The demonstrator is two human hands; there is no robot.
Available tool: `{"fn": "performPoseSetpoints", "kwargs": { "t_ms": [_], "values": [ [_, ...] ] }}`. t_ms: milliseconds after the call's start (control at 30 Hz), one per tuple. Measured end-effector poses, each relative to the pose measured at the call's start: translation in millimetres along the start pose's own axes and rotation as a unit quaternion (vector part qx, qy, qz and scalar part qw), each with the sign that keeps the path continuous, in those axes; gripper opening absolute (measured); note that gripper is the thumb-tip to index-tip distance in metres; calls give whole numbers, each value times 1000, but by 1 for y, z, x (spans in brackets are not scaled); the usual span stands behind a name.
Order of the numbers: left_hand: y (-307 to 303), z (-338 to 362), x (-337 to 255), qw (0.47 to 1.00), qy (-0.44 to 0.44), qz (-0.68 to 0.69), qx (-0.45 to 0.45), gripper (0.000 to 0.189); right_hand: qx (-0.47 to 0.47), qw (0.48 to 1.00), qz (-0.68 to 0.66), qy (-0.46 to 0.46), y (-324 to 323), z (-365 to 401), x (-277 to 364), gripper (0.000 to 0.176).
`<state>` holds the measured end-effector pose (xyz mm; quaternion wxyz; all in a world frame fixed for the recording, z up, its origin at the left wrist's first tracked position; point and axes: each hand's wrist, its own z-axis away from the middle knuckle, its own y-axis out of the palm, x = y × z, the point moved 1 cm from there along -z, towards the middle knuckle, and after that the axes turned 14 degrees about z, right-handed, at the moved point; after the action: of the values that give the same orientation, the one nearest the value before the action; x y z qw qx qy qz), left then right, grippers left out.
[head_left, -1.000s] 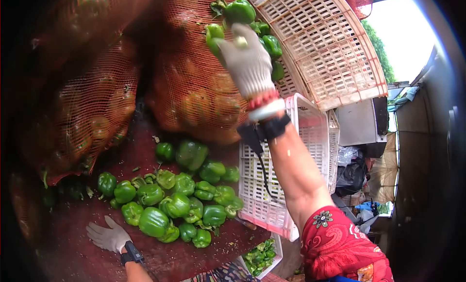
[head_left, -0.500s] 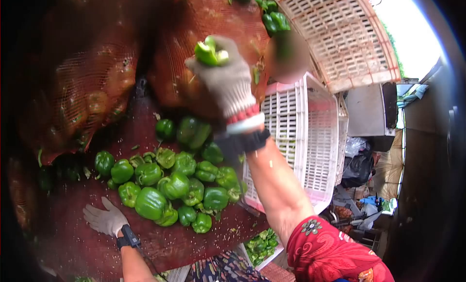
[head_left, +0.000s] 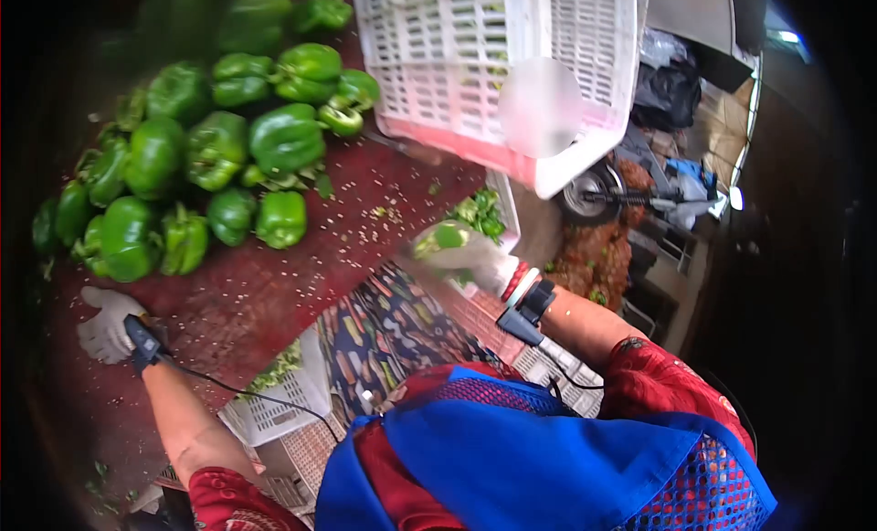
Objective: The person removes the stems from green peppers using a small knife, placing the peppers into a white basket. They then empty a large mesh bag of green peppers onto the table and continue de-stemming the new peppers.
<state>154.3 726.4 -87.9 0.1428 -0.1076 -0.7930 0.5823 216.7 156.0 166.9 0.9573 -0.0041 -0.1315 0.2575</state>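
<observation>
A pile of green bell peppers (head_left: pixel 215 149) lies on the dark red table (head_left: pixel 237 302). My right hand (head_left: pixel 461 257), in a pale glove and blurred by motion, is closed on a piece of green pepper (head_left: pixel 445 237) above the table's edge. Below the pile, my left hand (head_left: pixel 114 323), also gloved, is at the left part of the table; its fingers are bent and partly hidden, and no pepper shows in it. Small pale seeds are scattered over the tabletop between the two hands.
White and pink plastic crates (head_left: pixel 457 83) stand at the top, beyond the table. A crate with green pieces (head_left: pixel 484 211) sits past my right hand. Another white crate (head_left: pixel 283 403) with green scraps is below the table edge. A wheel (head_left: pixel 589 195) shows at right.
The view has turned down towards my body. My right hand has come from the red net sacks down to the table's near edge, still with green pepper in it. My left hand's fingers are less spread.
</observation>
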Motion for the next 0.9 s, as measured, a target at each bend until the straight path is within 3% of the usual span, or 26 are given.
{"fn": "performPoseSetpoints", "kwargs": {
  "t_ms": [67,133,200,267,467,533,600,633,733,800,833,900],
  "values": [
    [-2,-6,-2,998,-35,15,58,87,-126,964,223,65,-60,-2,-90,61],
    [0,-11,3,992,-58,51,101,93,-194,869,407,204,-98,2,-122,80],
    [-10,-13,-1,986,-74,78,130,96,-237,819,469,231,-135,-15,-186,91],
    [-27,-10,-11,981,-85,100,144,98,-235,795,471,302,-138,-16,-176,89],
    [-40,-7,-18,983,-65,80,154,87,-284,781,422,362,-165,-27,-212,79],
    [-67,1,-34,983,-47,76,160,73,-294,781,440,332,-174,-31,-221,75],
    [-58,-3,-31,976,-87,84,179,81,-277,789,449,315,-169,-30,-194,73],
    [-53,-7,-28,973,-106,87,188,85,-273,851,395,213,-186,-36,-229,66],
    [-53,-7,-21,975,-57,73,204,75,-234,853,347,312,-172,-42,-190,81],
    [-59,-5,-23,976,-30,66,205,71,-300,869,339,201,-172,-56,-218,61],
    [-64,-3,-27,976,-36,68,202,72,-274,907,202,247,-172,-55,-221,55],
    [-66,-3,-30,977,-48,62,198,75,-244,924,-53,289,-143,-44,-182,34]
  ]
}}
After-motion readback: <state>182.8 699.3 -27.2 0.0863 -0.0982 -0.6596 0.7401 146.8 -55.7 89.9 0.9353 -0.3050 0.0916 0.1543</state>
